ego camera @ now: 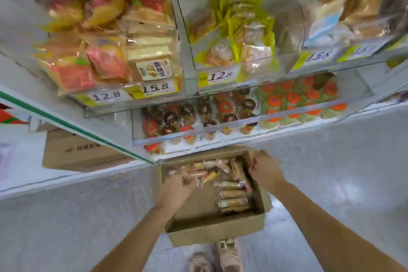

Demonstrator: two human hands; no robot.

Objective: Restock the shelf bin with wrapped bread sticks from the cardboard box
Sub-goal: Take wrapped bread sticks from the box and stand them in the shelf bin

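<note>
1. The open cardboard box (212, 235) sits on the floor below both hands, and both forearms reach down into it from the near side.
2. The left hand (176, 187) is over the far left part of the box. Its fingers curl around a bunch of wrapped bread sticks (231, 194) that fans out beyond the knuckles toward the right hand.
3. The right hand (265, 169) is at the far right corner of the box, by the upright flap. Its fingers are bent, but blur hides whether they grip the flap, a packet or nothing.
4. More of the sticks lie in the box between the hands and nearer than the right hand, stacked side by side along the right wall.
5. The box floor below the left wrist is bare cardboard.
6. Beyond both hands, a low shelf bin (220, 129) holds round wrapped cakes.
7. Above that, further bins hold bagged breads behind yellow price tags (218, 76).
8. Left of the left hand a second carton (77, 152) sits under the shelf edge.
9. Nearer than the hands, two pale shoes (228, 254) stand just behind the box.
</note>
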